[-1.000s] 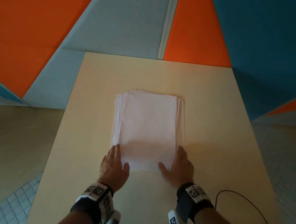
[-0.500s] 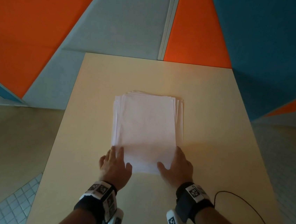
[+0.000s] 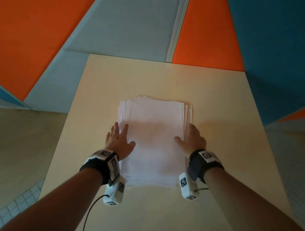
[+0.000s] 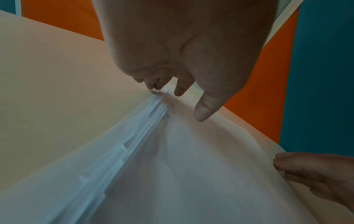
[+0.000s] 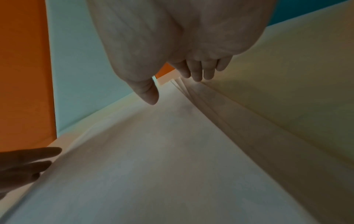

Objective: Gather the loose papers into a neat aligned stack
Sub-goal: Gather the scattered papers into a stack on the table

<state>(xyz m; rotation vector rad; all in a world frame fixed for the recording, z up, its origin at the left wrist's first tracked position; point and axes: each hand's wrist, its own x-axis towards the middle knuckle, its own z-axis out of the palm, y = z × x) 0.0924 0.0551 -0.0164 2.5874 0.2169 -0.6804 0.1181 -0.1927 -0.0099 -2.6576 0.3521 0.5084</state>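
- Our left hand (image 3: 118, 143) lies flat along the left edge of the papers (image 3: 153, 140), fingers straight, the thumb and one finger on the top sheet, the others on the table (image 3: 224, 107) beside the edge.
- In the left wrist view the fingers (image 4: 182, 86) press at the fanned sheet edges (image 4: 145, 128); we grip nothing there.
- Our right hand (image 3: 192, 139) lies flat on the right edge of the papers, thumb on the top sheet, fingers straight along the side.
- In the right wrist view those fingers (image 5: 199, 71) touch the stepped edges; whether they press on paper or on table just beside it we cannot tell.
- The papers lie flat in the middle of the table, one overlapping pile, edges still staggered at the far end and both sides.
- The near corners of the pile are hidden behind our wrist cameras (image 3: 114, 192).
- Faint marks show on the top sheet, too pale to read.
- The wrist bands (image 3: 105, 159) carry square black-and-white marker patterns; no words can be read.
- A cable (image 3: 88, 217) runs from the left camera toward us, cut off by the frame.
- Beyond the table's far edge stand orange (image 3: 26, 17), grey and blue (image 3: 288, 35) wall panels.
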